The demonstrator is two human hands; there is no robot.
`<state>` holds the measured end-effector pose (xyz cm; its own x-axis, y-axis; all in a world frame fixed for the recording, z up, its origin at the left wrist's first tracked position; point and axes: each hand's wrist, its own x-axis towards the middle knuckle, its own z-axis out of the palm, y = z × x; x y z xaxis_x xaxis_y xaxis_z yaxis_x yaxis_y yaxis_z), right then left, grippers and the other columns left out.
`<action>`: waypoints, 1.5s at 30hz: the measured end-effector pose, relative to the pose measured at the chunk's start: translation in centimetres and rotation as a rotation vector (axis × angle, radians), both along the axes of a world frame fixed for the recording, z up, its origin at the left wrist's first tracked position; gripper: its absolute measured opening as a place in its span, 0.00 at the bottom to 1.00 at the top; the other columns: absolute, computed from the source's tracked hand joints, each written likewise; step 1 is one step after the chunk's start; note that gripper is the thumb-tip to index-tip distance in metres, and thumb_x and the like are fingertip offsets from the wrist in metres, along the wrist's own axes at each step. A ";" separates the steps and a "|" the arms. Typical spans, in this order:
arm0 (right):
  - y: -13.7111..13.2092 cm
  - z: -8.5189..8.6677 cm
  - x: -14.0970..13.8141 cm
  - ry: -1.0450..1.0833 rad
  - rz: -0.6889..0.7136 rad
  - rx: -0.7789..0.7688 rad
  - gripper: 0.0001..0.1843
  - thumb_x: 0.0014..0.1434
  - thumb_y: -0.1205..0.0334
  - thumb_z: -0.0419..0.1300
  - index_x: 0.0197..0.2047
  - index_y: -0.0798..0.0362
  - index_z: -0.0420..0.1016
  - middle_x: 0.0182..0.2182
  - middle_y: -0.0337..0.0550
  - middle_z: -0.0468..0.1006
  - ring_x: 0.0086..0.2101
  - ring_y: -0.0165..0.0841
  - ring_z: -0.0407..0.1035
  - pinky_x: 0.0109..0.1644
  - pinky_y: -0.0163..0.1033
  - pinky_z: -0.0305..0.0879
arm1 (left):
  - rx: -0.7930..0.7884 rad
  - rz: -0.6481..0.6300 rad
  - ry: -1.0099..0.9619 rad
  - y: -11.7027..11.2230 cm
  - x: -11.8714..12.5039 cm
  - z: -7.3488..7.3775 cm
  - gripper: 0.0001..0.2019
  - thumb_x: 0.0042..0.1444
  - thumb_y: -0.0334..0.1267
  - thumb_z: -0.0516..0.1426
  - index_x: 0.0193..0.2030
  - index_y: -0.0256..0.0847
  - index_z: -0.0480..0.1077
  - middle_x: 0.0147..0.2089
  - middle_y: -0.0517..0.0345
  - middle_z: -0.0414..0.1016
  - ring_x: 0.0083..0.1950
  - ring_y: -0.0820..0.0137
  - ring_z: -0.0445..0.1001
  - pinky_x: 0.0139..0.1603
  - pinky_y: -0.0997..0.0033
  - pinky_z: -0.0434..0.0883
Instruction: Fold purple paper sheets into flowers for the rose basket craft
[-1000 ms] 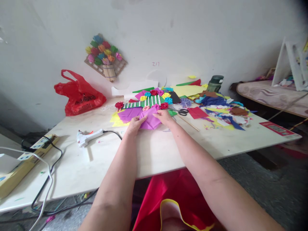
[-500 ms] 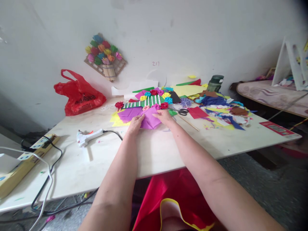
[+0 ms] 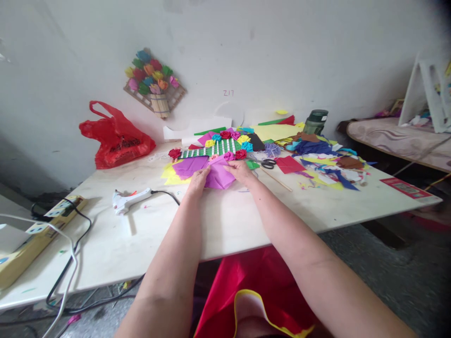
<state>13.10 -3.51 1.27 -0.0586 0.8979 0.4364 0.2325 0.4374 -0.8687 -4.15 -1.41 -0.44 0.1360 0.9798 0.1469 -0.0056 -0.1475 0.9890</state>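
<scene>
A sheet of purple paper [image 3: 219, 176] is held between my two hands, just above the table. My left hand [image 3: 199, 180] pinches its left edge, and my right hand [image 3: 241, 170] grips the upper right edge. More purple paper [image 3: 189, 166] lies to the left on top of yellow paper [image 3: 171, 176]. Right behind my hands is a green and white woven piece [image 3: 225, 147] edged with colourful paper roses [image 3: 241, 154]. Black-handled scissors [image 3: 268, 164] and a thin wooden stick [image 3: 276, 180] lie to the right of my right hand.
At left lie a white glue gun [image 3: 130, 201] with its cord and a power strip [image 3: 42, 234]. A red plastic bag [image 3: 118, 141] stands behind them. Red paper [image 3: 289, 164], a heap of paper scraps [image 3: 317, 149] and a dark green bottle [image 3: 315, 122] are at right.
The purple sheet has shifted slightly between my fingers and its folds look different. My hands stay in nearly the same place.
</scene>
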 end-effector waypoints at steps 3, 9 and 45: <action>0.0 0.0 0.1 0.027 0.028 -0.017 0.16 0.44 0.52 0.57 0.18 0.55 0.60 0.17 0.32 0.54 0.22 0.24 0.48 0.26 0.32 0.46 | 0.032 -0.048 -0.011 -0.1 -0.1 0.1 0.19 0.44 0.55 0.57 0.23 0.38 0.65 0.17 0.64 0.59 0.19 0.78 0.54 0.19 0.75 0.49; -0.3 0.2 0.2 0.024 0.064 -0.058 0.16 0.44 0.51 0.58 0.18 0.55 0.61 0.17 0.33 0.55 0.21 0.24 0.49 0.26 0.32 0.46 | 0.082 -0.066 0.007 -0.3 0.0 0.2 0.19 0.43 0.53 0.59 0.23 0.38 0.63 0.17 0.66 0.58 0.18 0.79 0.53 0.18 0.77 0.47; -0.1 -0.2 0.1 -0.532 -0.049 0.261 0.19 0.50 0.73 0.52 0.40 0.48 0.78 0.38 0.41 0.79 0.40 0.33 0.72 0.45 0.37 0.65 | -0.103 0.046 -0.275 0.6 0.5 -0.2 0.12 0.39 0.44 0.61 0.25 0.37 0.69 0.21 0.61 0.69 0.23 0.75 0.65 0.25 0.75 0.61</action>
